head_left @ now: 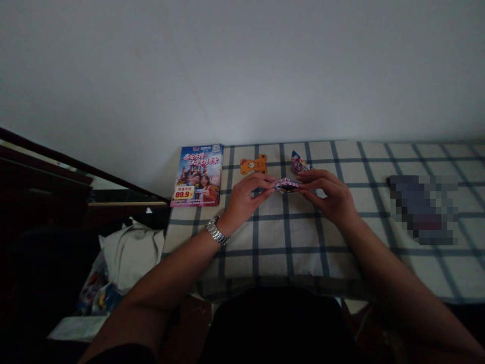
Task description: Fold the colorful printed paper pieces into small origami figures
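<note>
Two hands sit over the checked cloth on the desk; a travel brochure lies leftmost, an orange bear-shaped card next; the left hand, wearing a steel wristwatch, pinches one end of a shiny wrapped packet; the right hand pinches the other; a second wrapped packet lies just beyond; a pixelated object sits far right.
</note>
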Motion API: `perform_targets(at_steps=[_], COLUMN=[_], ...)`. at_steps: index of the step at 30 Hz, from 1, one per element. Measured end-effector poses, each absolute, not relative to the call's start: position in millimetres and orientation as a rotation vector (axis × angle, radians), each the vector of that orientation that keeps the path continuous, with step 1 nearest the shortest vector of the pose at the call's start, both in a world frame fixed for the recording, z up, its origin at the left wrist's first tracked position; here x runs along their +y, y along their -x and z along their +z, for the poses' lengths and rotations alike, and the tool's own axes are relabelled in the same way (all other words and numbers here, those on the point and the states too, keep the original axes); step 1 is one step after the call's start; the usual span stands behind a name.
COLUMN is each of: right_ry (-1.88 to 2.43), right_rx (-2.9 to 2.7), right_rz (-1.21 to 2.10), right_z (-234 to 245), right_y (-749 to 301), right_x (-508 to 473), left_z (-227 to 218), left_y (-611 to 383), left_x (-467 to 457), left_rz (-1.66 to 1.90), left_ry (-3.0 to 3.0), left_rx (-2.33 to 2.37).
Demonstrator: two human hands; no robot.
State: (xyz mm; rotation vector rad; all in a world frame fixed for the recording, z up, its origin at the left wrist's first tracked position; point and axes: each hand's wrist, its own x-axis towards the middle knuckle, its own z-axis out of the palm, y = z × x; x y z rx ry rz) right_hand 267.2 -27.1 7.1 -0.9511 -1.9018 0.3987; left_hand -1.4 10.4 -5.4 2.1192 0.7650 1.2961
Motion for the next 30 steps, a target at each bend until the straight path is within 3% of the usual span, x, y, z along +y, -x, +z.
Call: perform_targets(at_steps=[30], right_ry=[0.968], right_rx=[-1.978], right_rz=[0.403], right_z=[6.8], right_y=[-262.9], right_x=[-27.8], left_z=[-2.1], left_y=[-2.1], left_x=[4.6], left_rz=[1.229], left_ry=[-2.153], left_rx=[0.772])
